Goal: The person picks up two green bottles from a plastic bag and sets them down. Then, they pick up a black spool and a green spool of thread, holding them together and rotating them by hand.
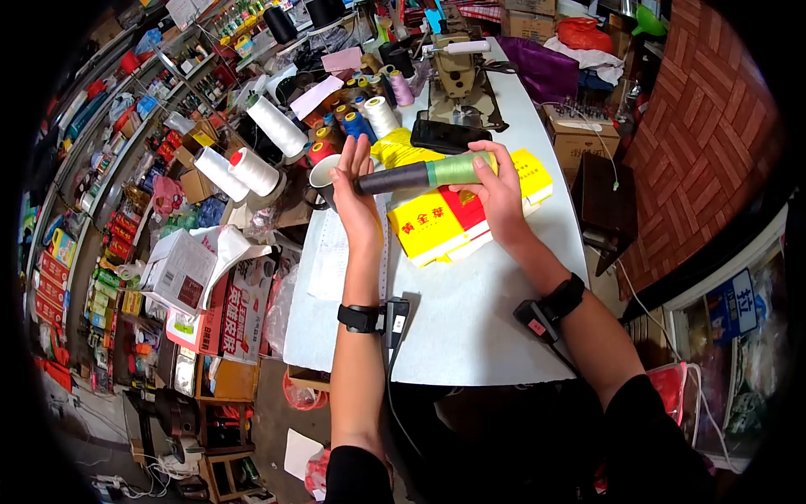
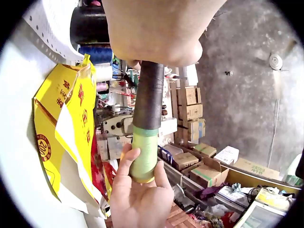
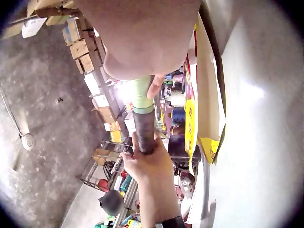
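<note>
A dark spool of thread point(image 1: 393, 179) and a light green spool point(image 1: 457, 170) lie end to end in one line between the hands, above the table. My right hand point(image 1: 502, 197) holds the green spool, fingers and thumb round it; the left wrist view shows this grip on the green spool point(image 2: 144, 159). The dark spool's far end rests against the palm of my left hand point(image 1: 359, 210), whose fingers point up fairly straight. In the right wrist view the dark spool point(image 3: 144, 130) meets my left hand point(image 3: 152, 168).
Beneath the hands lies a yellow and red package point(image 1: 420, 225). Behind are a black phone point(image 1: 449, 134), a sewing machine point(image 1: 457, 71) and several thread cones. A cup point(image 1: 322, 174) and a paper sheet point(image 1: 329, 260) are at the left of the white table point(image 1: 470, 336).
</note>
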A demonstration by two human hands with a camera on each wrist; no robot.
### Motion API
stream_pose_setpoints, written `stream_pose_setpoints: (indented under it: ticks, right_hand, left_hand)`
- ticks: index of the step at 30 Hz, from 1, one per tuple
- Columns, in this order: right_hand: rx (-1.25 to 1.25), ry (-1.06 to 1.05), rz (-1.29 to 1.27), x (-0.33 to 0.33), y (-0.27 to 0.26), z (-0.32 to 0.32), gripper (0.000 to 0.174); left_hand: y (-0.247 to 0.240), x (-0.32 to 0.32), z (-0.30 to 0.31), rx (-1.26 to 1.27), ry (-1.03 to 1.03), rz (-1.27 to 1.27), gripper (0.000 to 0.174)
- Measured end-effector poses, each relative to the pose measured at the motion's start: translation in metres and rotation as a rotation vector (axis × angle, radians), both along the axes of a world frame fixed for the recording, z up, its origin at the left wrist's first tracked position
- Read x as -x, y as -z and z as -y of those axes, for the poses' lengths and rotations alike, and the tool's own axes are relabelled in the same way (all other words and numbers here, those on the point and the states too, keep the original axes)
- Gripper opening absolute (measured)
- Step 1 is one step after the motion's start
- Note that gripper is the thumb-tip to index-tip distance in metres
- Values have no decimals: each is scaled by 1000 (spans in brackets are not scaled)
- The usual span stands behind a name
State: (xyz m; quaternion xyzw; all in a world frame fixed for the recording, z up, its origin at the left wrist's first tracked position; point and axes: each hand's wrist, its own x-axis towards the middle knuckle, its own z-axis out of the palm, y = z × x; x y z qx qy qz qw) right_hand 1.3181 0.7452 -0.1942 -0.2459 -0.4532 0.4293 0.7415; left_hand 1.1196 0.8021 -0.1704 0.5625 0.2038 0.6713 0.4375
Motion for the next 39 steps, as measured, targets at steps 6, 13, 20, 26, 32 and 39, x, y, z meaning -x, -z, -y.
stream_pose_setpoints:
  ticks: [6, 13, 20, 26, 32, 39]
  right_hand:
    - [15, -21, 17, 0, -2, 4, 28]
    - [11, 10, -59, 3, -4, 4, 29]
    - [-6, -47, -111, 4, -2, 1, 28]
    - [9, -131, -158, 10, -3, 0, 28]
    - [72, -315, -138, 7, -5, 4, 33]
    - [76, -271, -18, 7, 0, 1, 37]
  left_hand:
    - [1, 0, 1, 13, 13, 23, 74]
    - [1, -8, 8, 99, 97, 54, 73]
    - [-3, -16, 15, 204, 282, 24, 67]
    - [-5, -19, 19, 228, 349, -1, 62]
    - [-5, -17, 18, 216, 331, 59, 57]
    - [-5, -15, 18, 237, 297, 84, 47]
